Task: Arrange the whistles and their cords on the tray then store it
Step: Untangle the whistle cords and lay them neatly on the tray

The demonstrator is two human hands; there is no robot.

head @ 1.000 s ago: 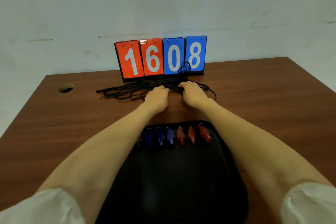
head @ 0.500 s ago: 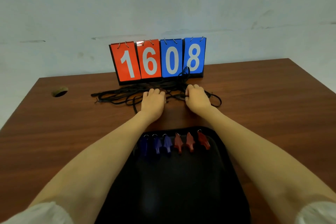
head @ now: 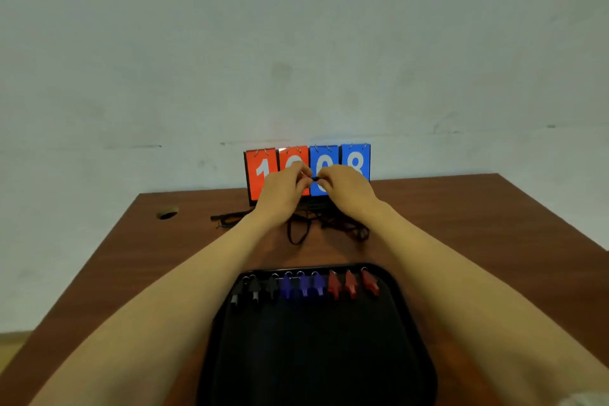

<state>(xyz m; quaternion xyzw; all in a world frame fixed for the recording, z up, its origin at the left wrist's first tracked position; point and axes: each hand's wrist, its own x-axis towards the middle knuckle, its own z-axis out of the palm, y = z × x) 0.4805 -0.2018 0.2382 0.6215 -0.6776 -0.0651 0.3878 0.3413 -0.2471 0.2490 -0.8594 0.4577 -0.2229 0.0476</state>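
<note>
Row of whistles (head: 306, 285) lies along the far edge of the tray (head: 412, 323). Beyond the tray, left hand (head: 283, 189) and right hand (head: 346, 188) both pinch one black cord (head: 315, 179), raised above the tangled cords (head: 298, 231). Step: separating a cord. Next likely calls for drawing it free and laying it on the tray.

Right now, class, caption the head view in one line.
The left hand and right hand pinch a black cord beyond a tray of lined-up whistles.

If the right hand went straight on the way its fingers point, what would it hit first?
Probably the left hand, fingertips facing the right hand across the black cord both pinch; flip scoreboard behind, depth unclear.
</note>
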